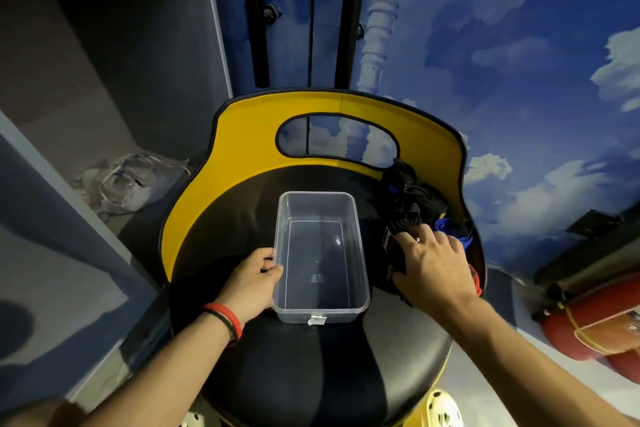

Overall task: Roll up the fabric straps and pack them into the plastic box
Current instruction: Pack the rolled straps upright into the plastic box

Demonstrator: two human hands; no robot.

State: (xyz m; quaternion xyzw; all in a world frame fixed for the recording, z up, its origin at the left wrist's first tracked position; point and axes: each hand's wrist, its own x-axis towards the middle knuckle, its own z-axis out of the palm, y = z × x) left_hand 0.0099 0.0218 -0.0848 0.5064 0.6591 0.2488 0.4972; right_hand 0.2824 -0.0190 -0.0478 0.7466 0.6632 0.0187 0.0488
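Observation:
A clear plastic box [356,314] stands empty on the black seat of a chair [311,374]. My left hand [251,282] holds the box's left rim, thumb over the edge. To the right of the box lies a heap of fabric straps [412,204], mostly black with blue and red bits showing. My right hand [431,260] lies on top of this heap, fingers spread and bent over a black strap with a white label; whether it grips the strap I cannot tell.
The chair has a yellow backrest [249,135] with an oval cut-out. A grey shelf unit stands on the left with clear plastic bags [128,184] in it. A red fire extinguisher [595,329] lies at the right. A blue sky-painted wall is behind.

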